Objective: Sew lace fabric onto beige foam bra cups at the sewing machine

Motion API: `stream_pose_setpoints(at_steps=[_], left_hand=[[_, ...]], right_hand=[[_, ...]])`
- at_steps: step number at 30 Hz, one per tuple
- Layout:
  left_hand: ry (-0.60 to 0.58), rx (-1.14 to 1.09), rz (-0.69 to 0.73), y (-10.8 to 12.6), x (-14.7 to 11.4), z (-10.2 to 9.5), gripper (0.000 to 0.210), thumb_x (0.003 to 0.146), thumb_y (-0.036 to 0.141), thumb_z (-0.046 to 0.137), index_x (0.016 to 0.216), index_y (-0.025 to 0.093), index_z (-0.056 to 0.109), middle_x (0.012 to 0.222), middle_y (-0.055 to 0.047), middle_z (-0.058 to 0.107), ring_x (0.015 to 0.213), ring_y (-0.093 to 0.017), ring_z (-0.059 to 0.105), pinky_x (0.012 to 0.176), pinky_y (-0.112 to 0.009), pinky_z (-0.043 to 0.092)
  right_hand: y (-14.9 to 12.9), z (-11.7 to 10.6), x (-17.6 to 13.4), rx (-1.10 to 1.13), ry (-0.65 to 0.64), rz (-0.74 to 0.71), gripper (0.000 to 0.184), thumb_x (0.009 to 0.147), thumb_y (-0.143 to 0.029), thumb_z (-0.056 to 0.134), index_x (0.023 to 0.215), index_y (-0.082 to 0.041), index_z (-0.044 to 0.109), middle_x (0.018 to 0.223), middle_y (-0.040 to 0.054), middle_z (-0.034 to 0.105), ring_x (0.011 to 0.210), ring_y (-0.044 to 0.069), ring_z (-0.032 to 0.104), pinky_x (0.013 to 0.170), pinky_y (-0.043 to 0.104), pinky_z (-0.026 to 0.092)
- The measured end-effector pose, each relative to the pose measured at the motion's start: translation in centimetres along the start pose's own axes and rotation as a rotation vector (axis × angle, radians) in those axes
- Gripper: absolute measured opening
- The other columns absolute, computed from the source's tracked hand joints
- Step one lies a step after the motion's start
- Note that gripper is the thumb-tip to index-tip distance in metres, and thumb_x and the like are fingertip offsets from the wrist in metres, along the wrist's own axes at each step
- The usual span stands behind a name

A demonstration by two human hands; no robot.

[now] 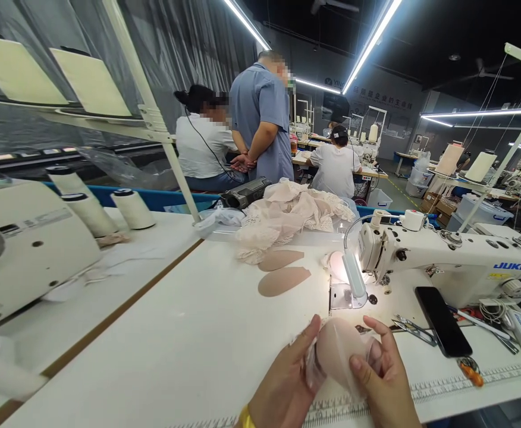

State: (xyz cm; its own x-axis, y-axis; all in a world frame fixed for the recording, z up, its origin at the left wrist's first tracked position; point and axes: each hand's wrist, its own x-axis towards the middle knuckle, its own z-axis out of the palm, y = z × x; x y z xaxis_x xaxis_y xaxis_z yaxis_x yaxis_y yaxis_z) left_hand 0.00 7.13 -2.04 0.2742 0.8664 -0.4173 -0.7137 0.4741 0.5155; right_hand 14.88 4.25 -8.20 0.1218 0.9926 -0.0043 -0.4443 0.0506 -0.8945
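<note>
Between my two hands is a pale pink moulded bra cup point(338, 351) with thin sheer fabric around it, held above the table's front edge. My left hand point(287, 371) grips its left side, the thumb up along the edge. On the right side, my right hand point(383, 371) presses its thumb on the cup's face, with the index finger raised. Just beyond stands a white sewing machine point(421, 249), its lamp point(354, 273) lit over the needle plate point(343, 296). Two flat beige fabric pieces point(283, 282) lie to the left of the needle area.
A heap of pale lace fabric point(287, 214) sits at the table's back. Right of the machine bed are thread snips point(414, 330), a black phone point(443, 321) and an orange-handled item point(471, 373). Thread cones point(133, 208) and another machine point(28, 249) stand left. Several people are beyond.
</note>
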Motion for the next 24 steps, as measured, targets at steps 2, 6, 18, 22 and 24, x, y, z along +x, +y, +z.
stream_pose_setpoints(at_steps=[2, 6, 18, 22, 24], left_hand=[[-0.021, 0.025, 0.037, -0.2, 0.0, -0.2, 0.023, 0.081, 0.03, 0.092, 0.095, 0.015, 0.084, 0.098, -0.009, 0.084, 0.094, -0.027, 0.08, 0.083, -0.031, 0.066], [-0.075, 0.114, 0.03, -0.3, 0.1, -0.1, 0.04, 0.071, 0.031, 0.098, 0.103, 0.013, 0.083, 0.098, -0.011, 0.084, 0.097, -0.03, 0.079, 0.084, -0.032, 0.064], [-0.755, 1.094, 0.368, 4.6, 0.9, -0.7, 0.008, 0.079, 0.028, 0.078, 0.087, 0.024, 0.08, 0.084, -0.004, 0.078, 0.082, -0.028, 0.071, 0.086, -0.04, 0.056], [-1.107, 1.754, 0.814, 4.9, 5.3, -1.2, 0.03, 0.065, -0.002, 0.061, 0.071, 0.026, 0.072, 0.098, -0.001, 0.076, 0.087, -0.022, 0.069, 0.113, -0.051, 0.035], [-1.126, 1.826, 0.869, 4.9, 7.9, -1.5, 0.03, 0.06, -0.004, 0.062, 0.067, 0.024, 0.069, 0.099, 0.0, 0.076, 0.083, -0.019, 0.069, 0.115, -0.051, 0.033]], right_hand=[[0.0, 0.1, 0.0, 0.004, 0.006, -0.006, 0.08, 0.073, -0.05, 0.095, 0.139, -0.03, 0.053, 0.107, 0.0063, 0.077, 0.095, 0.026, 0.074, 0.09, 0.039, 0.058], [0.0, 0.2, -0.2, -0.017, -0.002, -0.015, 0.079, 0.074, -0.053, 0.093, 0.139, -0.031, 0.053, 0.105, 0.0053, 0.076, 0.096, 0.028, 0.073, 0.092, 0.042, 0.058], [-4.7, -3.9, 3.9, -0.772, -0.453, -0.36, 0.053, 0.094, -0.022, 0.071, 0.144, -0.03, 0.054, 0.103, 0.0025, 0.069, 0.091, 0.02, 0.065, 0.084, 0.033, 0.052], [-5.8, -4.1, 9.4, -1.417, -0.695, -0.977, 0.023, 0.102, -0.01, 0.052, 0.092, -0.024, 0.068, 0.087, 0.0009, 0.069, 0.085, 0.019, 0.055, 0.074, 0.03, 0.042], [-5.3, -4.2, 11.3, -1.563, -0.71, -1.076, 0.027, 0.101, -0.008, 0.055, 0.08, -0.022, 0.064, 0.078, 0.0, 0.066, 0.082, 0.019, 0.052, 0.069, 0.03, 0.038]])
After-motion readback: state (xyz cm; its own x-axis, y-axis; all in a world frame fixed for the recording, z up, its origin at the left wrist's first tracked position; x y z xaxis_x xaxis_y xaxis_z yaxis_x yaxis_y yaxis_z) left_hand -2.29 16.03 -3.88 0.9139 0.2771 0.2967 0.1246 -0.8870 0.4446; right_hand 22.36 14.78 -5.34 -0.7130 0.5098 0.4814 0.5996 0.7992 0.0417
